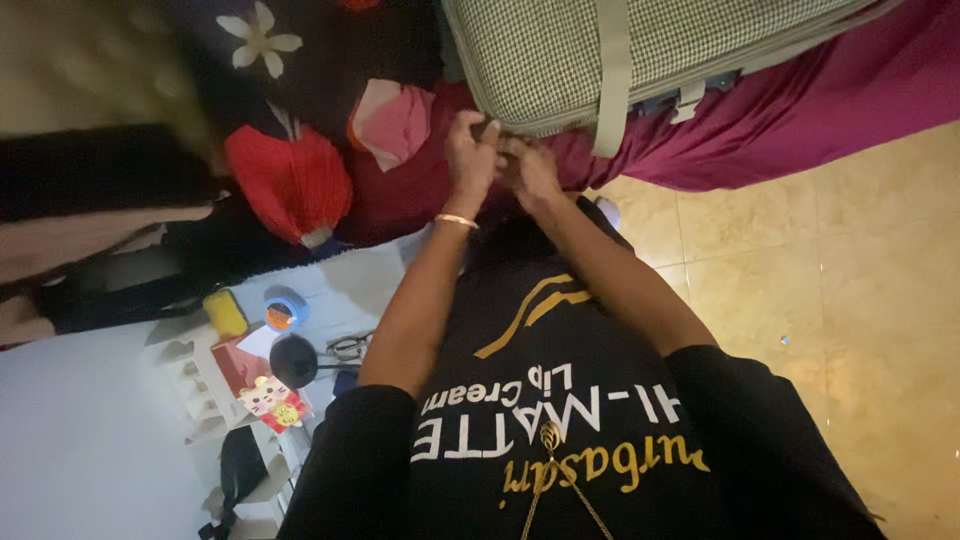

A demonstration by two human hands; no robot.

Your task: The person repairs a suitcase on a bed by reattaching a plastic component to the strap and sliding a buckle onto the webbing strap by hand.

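L hand (470, 150): fingers pinched at checked suitcase (560, 60) bottom edge.
R hand (530, 172): touching L, grip can't tell.
Room: bare tan floor (820, 260) beside suitcase.

Head view, looking down. The left hand (471, 150), a thin gold bangle (456, 220) at its wrist, and the right hand (530, 170) meet at the lower edge of a checked grey-green suitcase (540, 60), fingers bent against its rim; whether they grip a zip pull cannot be told. A pale strap (612, 75) crosses the case. The suitcase lies on a magenta bedcover (800, 120). Left of the hands lie a pink cloth (400, 120) and a red pleated garment (290, 180). Beige floor tiles (850, 300) show at right.
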